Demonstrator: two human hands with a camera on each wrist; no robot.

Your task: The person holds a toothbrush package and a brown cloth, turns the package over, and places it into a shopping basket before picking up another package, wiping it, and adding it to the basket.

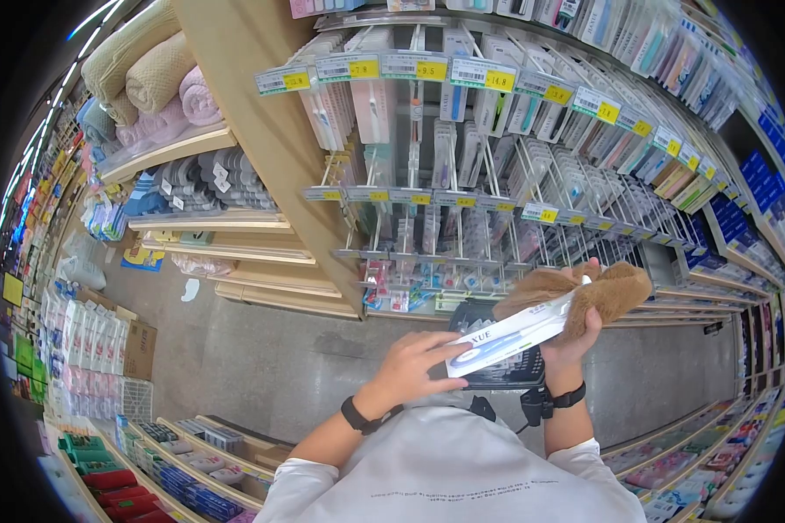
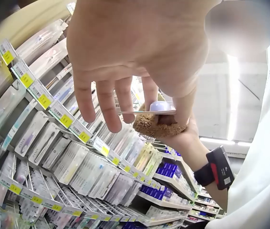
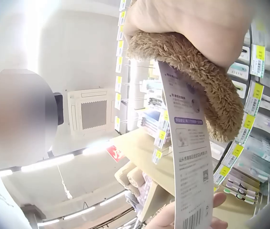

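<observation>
A long white toothbrush pack (image 1: 516,335) with a clear blister and a blue-and-white item inside slants up to the right before the person's chest. The left hand (image 1: 412,368) pinches its lower left end, thumb at the near edge and fingers over the far side. The right hand (image 1: 576,344) grips a brown fluffy cloth-like thing (image 1: 626,292), whose full shape is hidden, and the pack's upper end lies against it. In the right wrist view, the pack's printed back (image 3: 187,143) shows below the brown pile (image 3: 223,109).
Hooks of toothbrush packs (image 1: 541,166) with yellow price tags fill the shelf ahead. A black basket (image 1: 497,370) sits below the hands. Rolled towels (image 1: 161,74) and grey slippers-like goods (image 1: 218,183) are shelved at left. Stacked goods and a cardboard box (image 1: 137,350) stand on the floor.
</observation>
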